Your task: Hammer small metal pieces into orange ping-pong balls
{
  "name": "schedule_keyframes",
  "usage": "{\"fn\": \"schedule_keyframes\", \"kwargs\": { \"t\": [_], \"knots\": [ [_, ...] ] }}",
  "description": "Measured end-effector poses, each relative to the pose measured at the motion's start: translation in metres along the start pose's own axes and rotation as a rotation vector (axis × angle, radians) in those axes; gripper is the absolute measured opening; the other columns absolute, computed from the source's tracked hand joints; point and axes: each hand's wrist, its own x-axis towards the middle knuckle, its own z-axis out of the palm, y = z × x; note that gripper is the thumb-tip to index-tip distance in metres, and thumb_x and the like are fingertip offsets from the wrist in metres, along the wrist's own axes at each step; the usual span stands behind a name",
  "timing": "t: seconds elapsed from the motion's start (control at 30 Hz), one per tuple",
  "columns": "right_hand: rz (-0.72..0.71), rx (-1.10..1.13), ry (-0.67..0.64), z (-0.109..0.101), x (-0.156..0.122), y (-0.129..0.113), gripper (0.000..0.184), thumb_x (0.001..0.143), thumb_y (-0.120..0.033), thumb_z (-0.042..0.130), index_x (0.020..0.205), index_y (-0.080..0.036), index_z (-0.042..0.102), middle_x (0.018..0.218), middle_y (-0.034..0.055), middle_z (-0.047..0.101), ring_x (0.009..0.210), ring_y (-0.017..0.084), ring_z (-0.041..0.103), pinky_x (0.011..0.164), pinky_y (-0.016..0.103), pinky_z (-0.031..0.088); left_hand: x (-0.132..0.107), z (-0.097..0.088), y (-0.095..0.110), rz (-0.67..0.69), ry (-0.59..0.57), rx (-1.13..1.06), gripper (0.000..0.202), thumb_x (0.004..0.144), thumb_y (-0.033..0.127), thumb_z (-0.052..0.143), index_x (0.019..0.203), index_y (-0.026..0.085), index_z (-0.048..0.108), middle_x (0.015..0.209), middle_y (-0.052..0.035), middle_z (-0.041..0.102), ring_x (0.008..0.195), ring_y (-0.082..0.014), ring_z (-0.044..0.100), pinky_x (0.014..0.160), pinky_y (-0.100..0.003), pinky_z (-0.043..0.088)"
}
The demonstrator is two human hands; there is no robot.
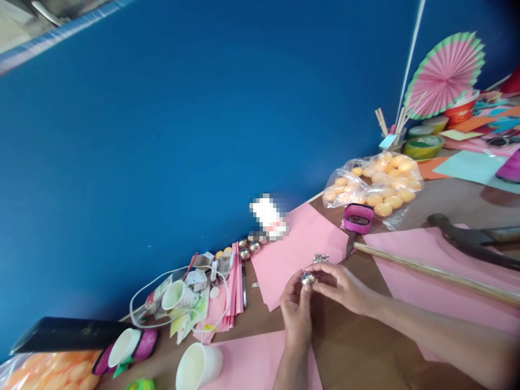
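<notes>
A small shiny silver ball [308,278] is held between both hands over the brown table. My left hand [296,309] has its fingers closed round the ball's near and left side. From the right, my right hand [347,286] pinches the same ball with thumb and fingertips; anything smaller between those fingertips is hidden. Just beyond the hands, a little heap of silver bits [320,259] rests on a pink paper sheet [303,233]. Several more silver balls [254,247] sit at the far edge of that sheet, against the blue wall.
A bag of yellow-orange balls [390,184] and a magenta container [358,218] lie beyond. On the right are a wooden stick [430,272] and a hammer [467,241]. A white cup [199,367], folded pink papers [233,287] and a looped white cord [132,303] occupy the left.
</notes>
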Motion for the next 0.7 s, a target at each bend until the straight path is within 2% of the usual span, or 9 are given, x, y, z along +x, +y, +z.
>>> {"fn": "schedule_keyframes", "kwargs": {
  "t": [0.23, 0.5, 0.7],
  "knots": [
    [-0.006, 0.123, -0.016, 0.0023, 0.0006, -0.0053, 0.039, 0.077, -0.038, 0.055, 0.112, -0.020, 0.052, 0.110, 0.0068, 0.058, 0.102, 0.020, 0.053, 0.088, 0.034, 0.045, -0.0006, -0.0006, -0.0008, 0.019, -0.003, -0.051, 0.040, 0.073, 0.029, 0.059, 0.110, 0.017, 0.055, 0.112, -0.0100, 0.059, 0.106, -0.0226, 0.053, 0.093, -0.039, 0.038],
    [-0.046, 0.076, 0.021, 0.0021, 0.0019, -0.0008, 0.032, 0.075, -0.039, 0.057, 0.100, -0.019, 0.058, 0.100, 0.0056, 0.062, 0.096, 0.020, 0.056, 0.086, 0.036, 0.044, -0.0024, 0.0016, 0.0052, 0.082, -0.012, 0.008, 0.038, 0.072, 0.028, 0.060, 0.108, 0.017, 0.056, 0.109, -0.0104, 0.060, 0.102, -0.0217, 0.055, 0.091, -0.037, 0.040],
    [-0.079, 0.085, 0.033, 0.0062, 0.0024, 0.0031, 0.029, 0.077, -0.035, 0.056, 0.101, -0.018, 0.056, 0.100, 0.0056, 0.061, 0.098, 0.020, 0.055, 0.086, 0.035, 0.044, -0.0001, -0.0012, 0.0028, 0.074, -0.066, -0.048, 0.040, 0.070, 0.026, 0.062, 0.109, 0.017, 0.055, 0.111, -0.0100, 0.060, 0.103, -0.0217, 0.054, 0.091, -0.038, 0.040]
  ]
}}
